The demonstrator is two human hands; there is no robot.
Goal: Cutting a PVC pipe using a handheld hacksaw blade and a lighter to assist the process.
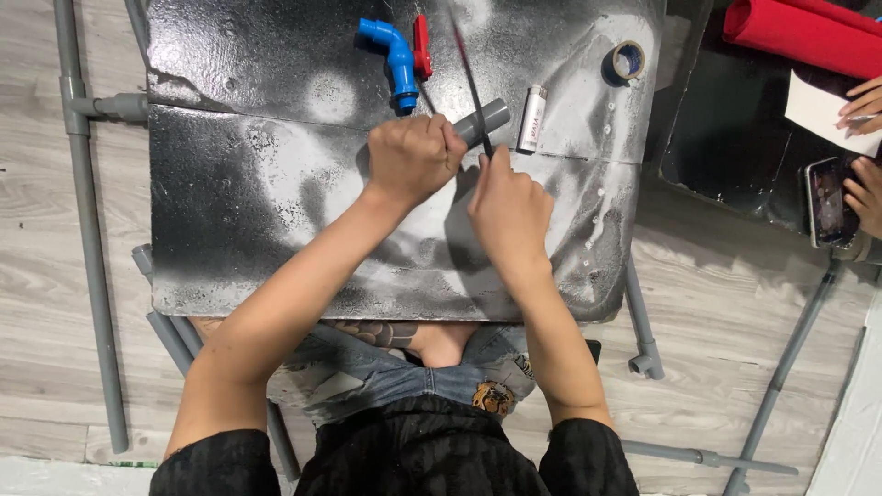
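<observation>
My left hand (411,156) is closed around a short grey plastic pipe (487,118) that juts out to the upper right over a black spray-stained board (257,202). My right hand (508,209) grips the handle of a thin dark saw blade (467,64), which runs up and away across the pipe just beyond my left fist. The blade touches the pipe near its free end.
On the board lie a blue plastic tap with a red lever (400,53), a roll of tape (628,62) and a small white tube (532,118). Long grey pipes (87,230) lie on the wooden floor. Another person's hands (864,152) hold a phone at the right, near red rolled material (808,32).
</observation>
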